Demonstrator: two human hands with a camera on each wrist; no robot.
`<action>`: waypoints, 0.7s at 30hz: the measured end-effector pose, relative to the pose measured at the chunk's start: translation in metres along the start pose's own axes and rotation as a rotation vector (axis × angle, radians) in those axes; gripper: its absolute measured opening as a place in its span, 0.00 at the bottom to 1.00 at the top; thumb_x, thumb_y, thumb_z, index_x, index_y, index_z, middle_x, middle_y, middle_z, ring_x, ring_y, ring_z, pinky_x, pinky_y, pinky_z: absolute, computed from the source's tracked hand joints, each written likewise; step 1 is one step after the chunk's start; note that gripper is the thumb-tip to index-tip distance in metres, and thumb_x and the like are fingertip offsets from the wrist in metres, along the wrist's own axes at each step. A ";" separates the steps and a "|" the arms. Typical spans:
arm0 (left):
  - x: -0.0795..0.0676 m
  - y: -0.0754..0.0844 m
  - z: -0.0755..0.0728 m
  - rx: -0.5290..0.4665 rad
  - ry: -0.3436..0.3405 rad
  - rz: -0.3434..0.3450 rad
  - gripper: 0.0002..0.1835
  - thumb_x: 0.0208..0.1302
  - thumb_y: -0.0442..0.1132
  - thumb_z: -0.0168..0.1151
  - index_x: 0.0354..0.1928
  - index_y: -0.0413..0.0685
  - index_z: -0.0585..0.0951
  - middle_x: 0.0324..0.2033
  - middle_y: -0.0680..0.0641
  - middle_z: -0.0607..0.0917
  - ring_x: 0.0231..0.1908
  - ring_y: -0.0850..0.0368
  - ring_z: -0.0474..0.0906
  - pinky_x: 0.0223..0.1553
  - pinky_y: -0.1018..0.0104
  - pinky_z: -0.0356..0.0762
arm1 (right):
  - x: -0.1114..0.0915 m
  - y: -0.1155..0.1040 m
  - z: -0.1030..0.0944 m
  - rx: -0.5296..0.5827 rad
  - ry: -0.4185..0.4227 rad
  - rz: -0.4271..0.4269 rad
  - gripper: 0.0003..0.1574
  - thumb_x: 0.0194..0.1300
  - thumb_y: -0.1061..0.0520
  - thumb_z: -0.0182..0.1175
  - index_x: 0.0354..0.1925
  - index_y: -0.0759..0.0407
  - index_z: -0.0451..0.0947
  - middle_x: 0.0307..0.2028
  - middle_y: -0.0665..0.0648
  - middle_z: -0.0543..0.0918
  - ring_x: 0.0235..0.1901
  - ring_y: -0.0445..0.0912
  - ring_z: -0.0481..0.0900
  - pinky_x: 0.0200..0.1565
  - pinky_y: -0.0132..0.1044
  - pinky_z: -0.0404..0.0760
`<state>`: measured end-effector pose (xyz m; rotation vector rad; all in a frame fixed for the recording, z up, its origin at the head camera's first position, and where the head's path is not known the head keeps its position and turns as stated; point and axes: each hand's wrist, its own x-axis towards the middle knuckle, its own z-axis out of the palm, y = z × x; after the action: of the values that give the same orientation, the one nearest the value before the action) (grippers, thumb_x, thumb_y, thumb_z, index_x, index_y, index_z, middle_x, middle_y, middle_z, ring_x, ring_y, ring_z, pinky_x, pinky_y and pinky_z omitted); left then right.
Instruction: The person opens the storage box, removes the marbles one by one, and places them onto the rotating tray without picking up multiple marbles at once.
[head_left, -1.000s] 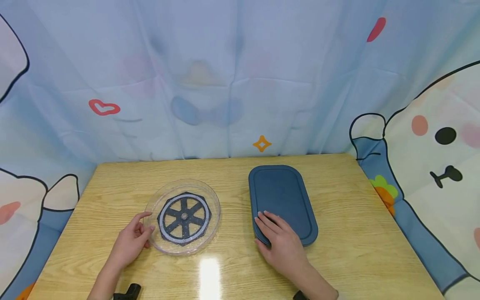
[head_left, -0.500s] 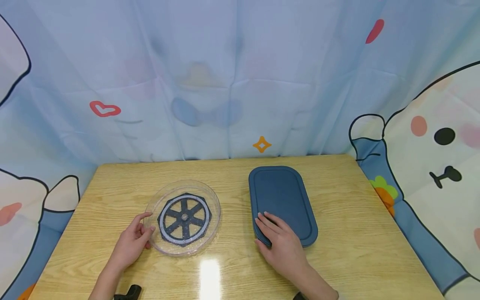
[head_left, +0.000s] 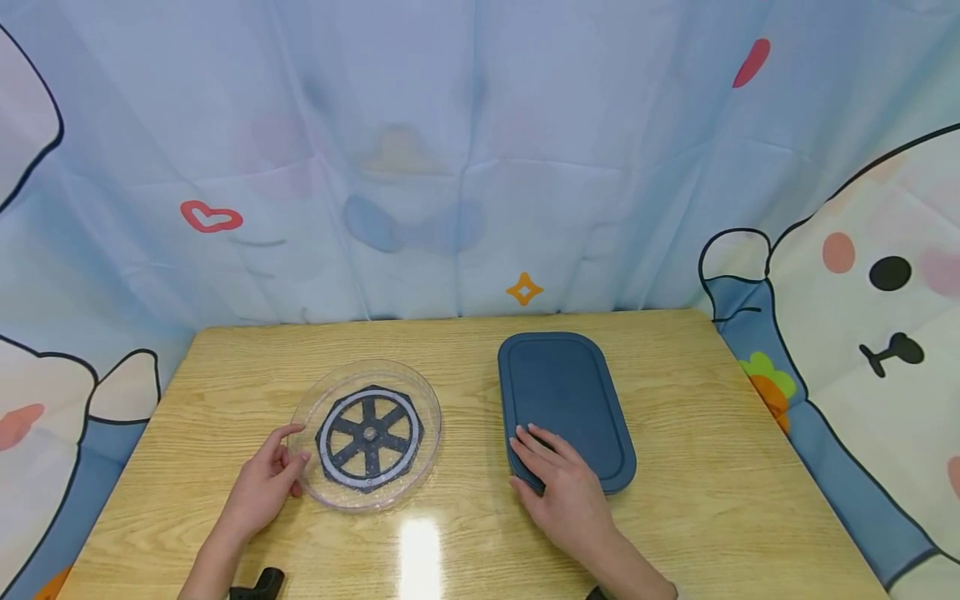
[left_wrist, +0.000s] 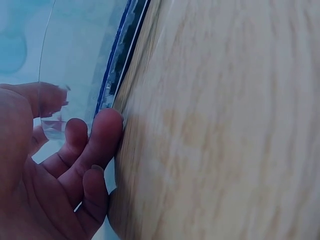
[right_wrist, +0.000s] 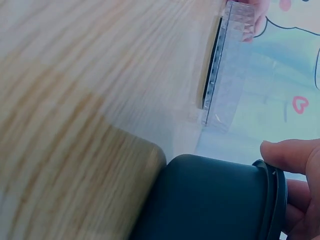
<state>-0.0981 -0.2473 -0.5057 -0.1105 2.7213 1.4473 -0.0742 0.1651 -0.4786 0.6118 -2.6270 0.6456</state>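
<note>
A clear round tray [head_left: 427,417] with faceted walls and a dark six-spoked wheel at its base lies on the left of the table. My left hand [head_left: 258,487] pinches its near-left rim; in the left wrist view one fingertip [left_wrist: 52,100] shows through the clear wall and other fingers [left_wrist: 107,127] curl at the lower edge. To the right is a dark blue rectangular lidded box [head_left: 558,375]. Across its lid's near-left corner my right hand [head_left: 566,496] rests with straight fingers, thumb at the lid's edge. Inside the box is hidden.
Both things lie on a light wood-grain table [head_left: 465,467], apart from each other. A pale blue cartoon curtain [head_left: 420,167] hangs behind the table and round its sides. A black object [head_left: 258,583] is partly visible by the left wrist at the front edge.
</note>
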 end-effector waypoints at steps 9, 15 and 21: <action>0.000 0.001 0.000 -0.004 -0.001 0.006 0.22 0.75 0.39 0.57 0.67 0.48 0.69 0.26 0.46 0.74 0.21 0.55 0.78 0.23 0.67 0.70 | 0.001 -0.002 -0.004 -0.006 0.068 -0.047 0.33 0.49 0.58 0.79 0.55 0.60 0.84 0.57 0.57 0.82 0.59 0.52 0.78 0.55 0.54 0.77; -0.001 0.003 0.000 0.002 0.004 0.009 0.22 0.74 0.40 0.57 0.67 0.48 0.69 0.25 0.46 0.74 0.21 0.55 0.78 0.23 0.67 0.69 | 0.002 -0.004 -0.007 -0.024 0.187 -0.161 0.29 0.48 0.62 0.78 0.51 0.65 0.85 0.53 0.61 0.84 0.53 0.54 0.82 0.49 0.57 0.80; -0.001 0.002 0.000 0.002 0.010 0.016 0.22 0.74 0.39 0.57 0.66 0.47 0.69 0.25 0.46 0.74 0.21 0.55 0.78 0.23 0.67 0.69 | 0.002 -0.007 -0.011 -0.031 0.287 -0.206 0.20 0.74 0.52 0.58 0.50 0.67 0.84 0.52 0.63 0.84 0.50 0.55 0.84 0.47 0.54 0.81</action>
<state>-0.0973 -0.2459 -0.5042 -0.0963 2.7374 1.4521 -0.0701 0.1645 -0.4661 0.7114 -2.2690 0.5809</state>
